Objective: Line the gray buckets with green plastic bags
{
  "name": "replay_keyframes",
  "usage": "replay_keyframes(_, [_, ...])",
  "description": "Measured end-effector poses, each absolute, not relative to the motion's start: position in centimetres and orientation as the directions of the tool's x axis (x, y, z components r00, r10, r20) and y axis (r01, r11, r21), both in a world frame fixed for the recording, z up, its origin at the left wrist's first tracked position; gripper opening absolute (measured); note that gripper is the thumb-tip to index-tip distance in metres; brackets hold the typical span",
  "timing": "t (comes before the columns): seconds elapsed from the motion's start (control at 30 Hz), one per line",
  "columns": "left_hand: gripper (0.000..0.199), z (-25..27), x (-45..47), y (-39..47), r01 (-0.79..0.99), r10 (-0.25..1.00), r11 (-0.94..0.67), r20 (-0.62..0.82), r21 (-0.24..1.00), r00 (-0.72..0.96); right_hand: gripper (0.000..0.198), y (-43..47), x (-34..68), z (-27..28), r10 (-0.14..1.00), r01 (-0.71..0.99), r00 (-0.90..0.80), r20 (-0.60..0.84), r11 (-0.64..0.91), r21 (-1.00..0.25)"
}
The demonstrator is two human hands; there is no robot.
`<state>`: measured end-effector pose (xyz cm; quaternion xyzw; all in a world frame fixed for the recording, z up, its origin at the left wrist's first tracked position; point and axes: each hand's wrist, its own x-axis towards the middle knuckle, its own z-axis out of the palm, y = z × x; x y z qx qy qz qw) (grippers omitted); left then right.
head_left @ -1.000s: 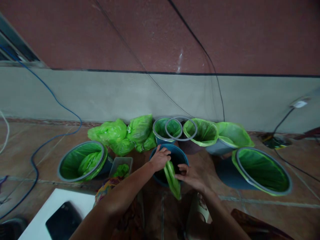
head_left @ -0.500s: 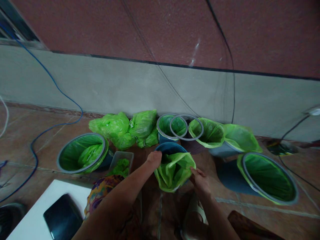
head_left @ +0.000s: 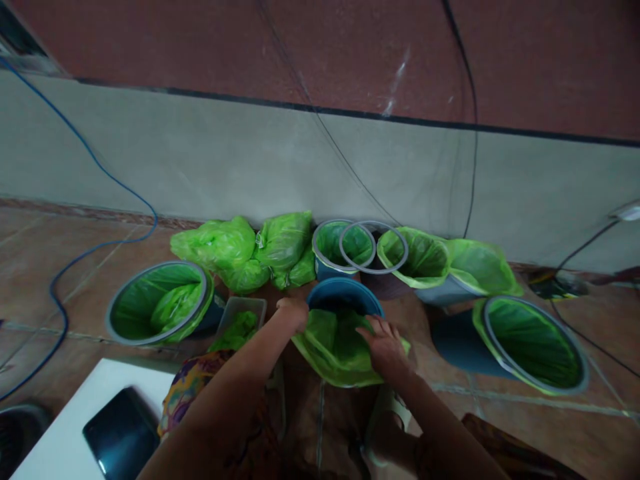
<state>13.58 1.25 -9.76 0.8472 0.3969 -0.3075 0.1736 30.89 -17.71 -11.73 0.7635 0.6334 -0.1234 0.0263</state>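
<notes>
The left hand [head_left: 294, 315], its grip unclear, and the right hand [head_left: 390, 348], fingers spread, touch the green bag [head_left: 345, 367] beside the bucket rim [head_left: 345, 285], bare floor [head_left: 340, 417] at lower centre.

The wall [head_left: 210, 160] is painted dark red above and pale grey below, divided by a dark stripe [head_left: 240, 99]. The floor [head_left: 30, 267] is tiled in brown. At left, a window corner [head_left: 16, 35] and a white tabletop [head_left: 65, 420] are dimly lit.

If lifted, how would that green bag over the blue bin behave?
Probably floppy: the green bag drapes in loose folds over the front of the blue bin. Likely light for its size, since its film looks thin. It may crumple easily, as its edge already hangs unevenly.
</notes>
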Motion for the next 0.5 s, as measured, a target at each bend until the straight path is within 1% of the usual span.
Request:
replay_keyframes(0.07, [0.056,-9.6,13.9,0.8,0.765,0.570,-0.643,-0.657,0.018,0.494,0.052,-16.6,31.0,-12.2,0.941,0.967,0.064,-0.331,-0.141,-0.212])
replay_keyframes(0.1, [0.059,-9.5,14.0,0.6,0.755,0.575,-0.656,-0.641,0.010,0.508,0.055,-16.5,31.2,-12.5,0.935,0.950,0.035,-0.352,-0.141,-0.279])
replay_keyframes(0.13, [0.061,-9.3,14.0,0.3,0.742,0.580,-0.671,-0.619,0.006,0.530,0.056,-16.7,31.5,-12.8,0.938,0.922,0.005,-0.346,-0.139,-0.362])
replay_keyframes(0.2, [0.062,-9.1,14.1,-0.5,0.692,0.559,-0.721,-0.561,0.035,0.610,0.053,-17.5,31.8,-13.2,0.956,0.843,-0.049,-0.288,-0.115,-0.526])
replay_keyframes(0.23, [0.060,-9.1,14.2,-0.9,0.656,0.531,-0.752,-0.529,0.067,0.662,0.051,-18.0,32.0,-13.3,0.962,0.806,-0.077,-0.262,-0.095,-0.584])
replay_keyframes(0.27, [0.059,-9.1,14.2,-1.3,0.613,0.490,-0.783,-0.499,0.109,0.715,0.052,-18.5,32.0,-13.3,0.964,0.786,-0.098,-0.248,-0.078,-0.613])
replay_keyframes(0.3, [0.057,-9.1,14.4,-1.8,0.567,0.443,-0.809,-0.473,0.156,0.761,0.053,-18.9,32.0,-13.4,0.963,0.789,-0.109,-0.247,-0.067,-0.611])
replay_keyframes(0.33, [0.055,-9.2,14.5,-2.2,0.522,0.393,-0.829,-0.454,0.200,0.799,0.053,-19.2,31.9,-13.4,0.961,0.809,-0.108,-0.255,-0.064,-0.585])
replay_keyframes(0.37, [0.051,-9.2,14.7,-2.6,0.480,0.345,-0.844,-0.441,0.241,0.828,0.048,-19.2,31.8,-13.5,0.959,0.836,-0.099,-0.265,-0.064,-0.544])
replay_keyframes(0.43, [0.038,-9.4,15.1,-3.2,0.424,0.269,-0.851,-0.438,0.310,0.858,0.028,-18.9,31.8,-13.8,0.960,0.873,-0.067,-0.273,-0.076,-0.482])
replay_keyframes(0.47, [0.030,-9.4,15.3,-3.3,0.412,0.246,-0.847,-0.440,0.335,0.864,0.021,-18.5,31.9,-13.9,0.963,0.871,-0.057,-0.262,-0.080,-0.484])
replay_keyframes(0.5, [0.024,-9.5,15.5,-3.3,0.411,0.239,-0.841,-0.440,0.352,0.866,0.020,-17.9,32.0,-14.1,0.970,0.858,-0.040,-0.242,-0.091,-0.506])
